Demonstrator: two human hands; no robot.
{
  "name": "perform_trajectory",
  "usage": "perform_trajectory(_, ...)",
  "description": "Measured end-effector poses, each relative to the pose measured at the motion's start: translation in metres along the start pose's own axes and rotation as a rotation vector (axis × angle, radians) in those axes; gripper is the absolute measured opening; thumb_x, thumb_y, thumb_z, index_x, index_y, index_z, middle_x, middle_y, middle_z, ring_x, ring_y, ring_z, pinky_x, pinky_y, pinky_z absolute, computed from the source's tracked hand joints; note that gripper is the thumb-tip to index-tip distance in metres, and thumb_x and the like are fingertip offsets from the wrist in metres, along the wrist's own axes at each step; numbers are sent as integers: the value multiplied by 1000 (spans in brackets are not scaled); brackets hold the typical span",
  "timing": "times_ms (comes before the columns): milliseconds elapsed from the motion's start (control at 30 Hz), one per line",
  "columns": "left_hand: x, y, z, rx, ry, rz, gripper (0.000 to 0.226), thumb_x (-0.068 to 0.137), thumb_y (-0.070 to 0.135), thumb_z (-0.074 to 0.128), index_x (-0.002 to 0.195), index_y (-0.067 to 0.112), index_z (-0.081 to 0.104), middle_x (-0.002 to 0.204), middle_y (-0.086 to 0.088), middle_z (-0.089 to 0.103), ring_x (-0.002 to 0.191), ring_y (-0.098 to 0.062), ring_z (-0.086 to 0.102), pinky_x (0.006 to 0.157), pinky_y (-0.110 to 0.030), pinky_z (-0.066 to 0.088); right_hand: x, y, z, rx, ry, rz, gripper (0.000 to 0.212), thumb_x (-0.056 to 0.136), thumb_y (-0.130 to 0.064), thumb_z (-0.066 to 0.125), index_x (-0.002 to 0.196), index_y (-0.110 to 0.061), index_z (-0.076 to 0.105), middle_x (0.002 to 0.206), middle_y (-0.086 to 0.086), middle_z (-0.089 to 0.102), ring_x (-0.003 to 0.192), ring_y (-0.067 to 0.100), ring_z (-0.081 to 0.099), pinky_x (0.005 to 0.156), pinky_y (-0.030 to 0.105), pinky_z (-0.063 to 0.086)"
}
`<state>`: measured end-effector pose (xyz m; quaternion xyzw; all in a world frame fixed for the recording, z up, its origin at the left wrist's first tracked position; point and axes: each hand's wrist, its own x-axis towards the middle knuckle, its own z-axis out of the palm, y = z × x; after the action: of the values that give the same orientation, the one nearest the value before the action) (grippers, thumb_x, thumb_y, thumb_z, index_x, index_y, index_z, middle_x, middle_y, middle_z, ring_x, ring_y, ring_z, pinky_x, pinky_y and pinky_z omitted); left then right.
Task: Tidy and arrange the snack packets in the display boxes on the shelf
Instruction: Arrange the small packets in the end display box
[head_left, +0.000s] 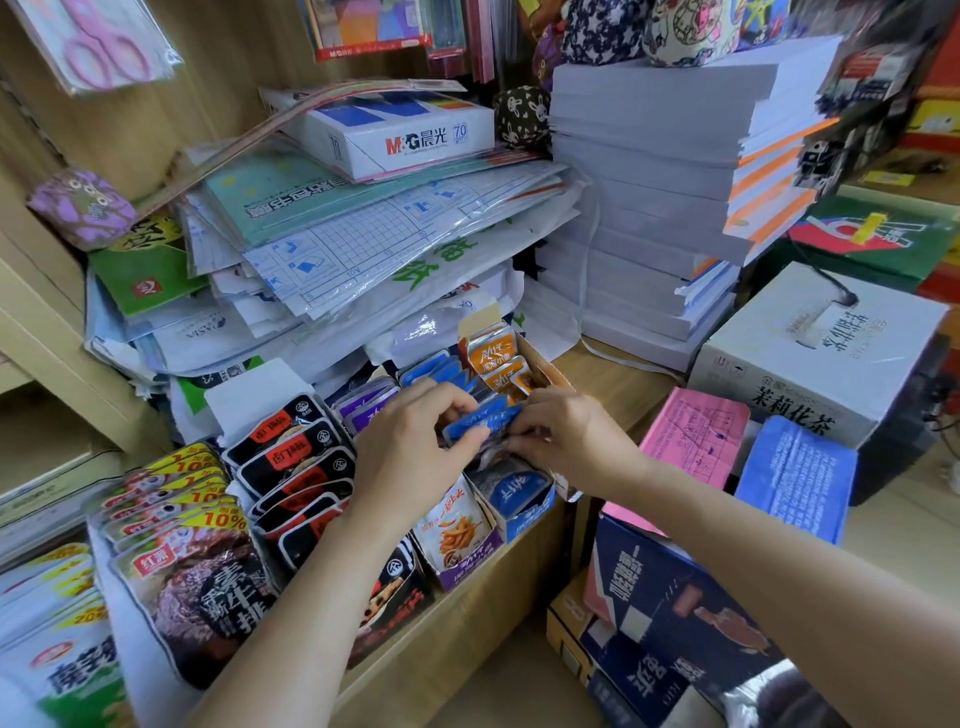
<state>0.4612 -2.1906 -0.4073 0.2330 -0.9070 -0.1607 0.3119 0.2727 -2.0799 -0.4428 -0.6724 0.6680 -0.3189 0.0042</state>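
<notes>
White-and-green snack packets (67, 670) lie near left on the wooden shelf (467, 613). Farther right, a white cardboard display box (254, 395) holds black-and-red packets (296, 457) in a row. Left-hand grip (410, 452) and right-hand grip (566, 441) both pinch a blue foil snack packet (480, 423) over the blue-fronted cardboard box (530, 512), with orange foil packets (491, 353) at its far end.

The left-hand grip (410, 452) and the right-hand grip (566, 441) pinch opposite ends of a flat blue foil snack packet (483, 423) over a narrow brown cardboard display box (548, 371). Orange foil snack packets (491, 353) stand upright at the box's far end. The box rests on a light wooden shelf (467, 603), near black foil snack packets (291, 457).
</notes>
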Motion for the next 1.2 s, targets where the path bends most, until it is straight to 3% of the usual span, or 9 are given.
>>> perform_trajectory(67, 2, -1, 1, -38, 19, -70, 12, 83, 27, 79, 89, 27, 69, 81, 16, 63, 74, -3, 62, 62, -35, 57, 1, 0, -8, 37, 33, 59, 9, 87, -24, 77, 88, -15, 75, 88, -8, 64, 76, 4, 55, 69, 16, 43)
perform_trajectory(200, 6, -5, 0, -67, 29, -186, 15, 82, 22, 81, 90, 27, 70, 81, 16, 64, 75, 0, 62, 67, -21, 52, -1, -3, -24, 98, 80, 195, 5, 90, -18, 74, 91, -13, 73, 81, -14, 62, 67, -4, 58, 60, 10, 44)
perform_trajectory(333, 5, -3, 3, 28, -46, -227, 20, 78, 24, 85, 89, 30, 69, 86, 14, 59, 75, -2, 58, 62, -27, 52, -7, 2, -43, 240, 103, 389, 9, 96, -20, 66, 97, -11, 68, 86, -6, 71, 66, 5, 70, 57, 24, 59)
perform_trajectory(500, 3, 3, 4, 184, -39, -175, 25, 78, 33, 84, 92, 33, 64, 86, 15, 54, 76, -5, 53, 53, -22, 43, -14, 5, -57, 390, 147, 541, 7, 98, -20, 64, 101, -14, 66, 86, 0, 75, 66, 15, 73, 62, 35, 63)
perform_trajectory(667, 2, 1, 7, 194, 11, -33, 38, 75, 19, 85, 91, 29, 51, 96, 12, 48, 92, -12, 49, 74, -26, 42, -18, 11, -64, 429, 218, 665, 10, 98, -24, 63, 100, -15, 69, 85, 0, 76, 72, 28, 71, 65, 42, 59)
perform_trajectory(767, 1, -3, 9, 150, 12, -12, 32, 76, 10, 82, 80, 28, 56, 93, 12, 45, 93, -13, 47, 71, -27, 42, -18, 15, -62, 445, 232, 792, 16, 97, -27, 65, 93, -14, 72, 83, 4, 76, 62, 27, 61, 56, 37, 49)
perform_trajectory(933, 2, -5, 8, 85, -29, -80, 21, 81, 22, 81, 88, 34, 66, 95, 16, 46, 88, -7, 50, 61, -25, 50, -18, 12, -62, 583, 302, 901, 20, 98, -21, 65, 92, -3, 72, 74, 9, 73, 54, 11, 60, 52, 28, 49)
perform_trajectory(1100, 1, 0, 5, 32, -74, -98, 7, 89, 34, 71, 94, 38, 73, 90, 16, 51, 75, -6, 56, 59, -34, 54, -17, 5, -71, 775, 309, 906, 22, 98, -23, 63, 91, -3, 68, 82, 11, 75, 67, 18, 65, 67, 33, 55)
perform_trajectory(1200, 2, 6, 1, 11, -79, -130, 19, 95, 44, 59, 91, 38, 76, 83, 14, 54, 77, -8, 56, 63, -31, 48, -20, 5, -75, 897, 362, 869, 21, 99, -21, 62, 86, -6, 67, 76, 9, 70, 66, 19, 60, 63, 31, 52)
